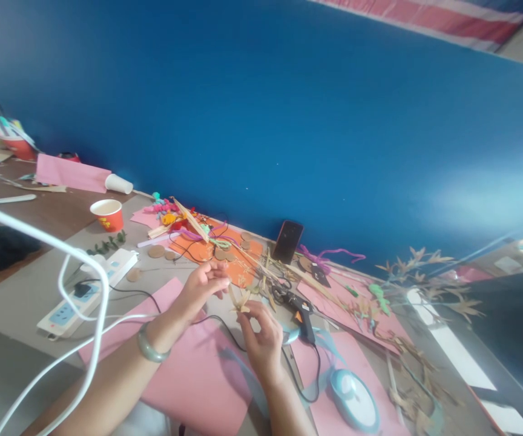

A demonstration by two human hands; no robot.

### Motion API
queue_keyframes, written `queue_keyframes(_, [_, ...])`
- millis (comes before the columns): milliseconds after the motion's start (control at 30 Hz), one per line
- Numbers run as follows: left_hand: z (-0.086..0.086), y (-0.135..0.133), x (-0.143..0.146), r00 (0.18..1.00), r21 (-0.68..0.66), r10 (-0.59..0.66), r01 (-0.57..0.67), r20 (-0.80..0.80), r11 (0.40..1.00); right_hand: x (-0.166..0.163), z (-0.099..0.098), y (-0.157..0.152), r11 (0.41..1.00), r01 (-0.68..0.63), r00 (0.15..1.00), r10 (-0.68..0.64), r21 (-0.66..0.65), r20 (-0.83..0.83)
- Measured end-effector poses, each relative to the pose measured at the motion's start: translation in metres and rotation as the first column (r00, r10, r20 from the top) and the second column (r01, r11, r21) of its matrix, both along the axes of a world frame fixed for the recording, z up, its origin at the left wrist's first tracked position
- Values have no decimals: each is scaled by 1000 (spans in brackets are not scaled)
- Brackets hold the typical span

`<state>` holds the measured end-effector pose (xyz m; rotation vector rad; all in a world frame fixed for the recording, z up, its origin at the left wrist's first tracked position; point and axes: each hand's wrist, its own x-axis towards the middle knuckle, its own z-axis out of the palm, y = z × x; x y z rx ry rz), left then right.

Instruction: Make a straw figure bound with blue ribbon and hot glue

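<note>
White cable [104, 297] loops lower left — at lower centre my right hand [264, 339] pinches a flower-like piece [240, 300]; whether the left hand [202, 289] grips, I can't tell. Probably shaping; next calls for steadiness.

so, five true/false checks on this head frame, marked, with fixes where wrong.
1. The right hand pinches a pale, pointed piece. True.
2. The bangle is on the right wrist. False: the bangle is on the left wrist.
3. The phone stands in front of the blue partition. True.
4. The red paper cup lies on its side. False: the red paper cup stands upright.
5. The power strip has nothing plugged in. False: a black plug sits in the power strip.
</note>
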<state>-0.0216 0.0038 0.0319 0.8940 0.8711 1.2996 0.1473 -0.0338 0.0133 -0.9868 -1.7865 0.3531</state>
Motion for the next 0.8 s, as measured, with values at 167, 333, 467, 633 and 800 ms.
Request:
queue_keyframes(167, [2,-1,-7,994,250,-48,71,-97,966,-2,0,1,1000,-13,1000,12,-29,-4])
queue_keyframes(333, [-1,-3,-6,965,238,-108,166,-239,957,-2,-1,2,998,-57,998,57,-34,8])
queue_keyframes(467, [-4,-2,-4,958,220,-72,137,-279,966,-1,-2,1,995,-90,996,91,-33,16])
queue_keyframes(633, [-1,-2,-5,967,167,-18,62,-254,984,-1,-1,0,991,-133,991,133,-35,12])
queue_keyframes(800, [-1,-4,-6,962,239,-154,208,-226,948,0,-2,1,990,-127,991,129,-55,23])
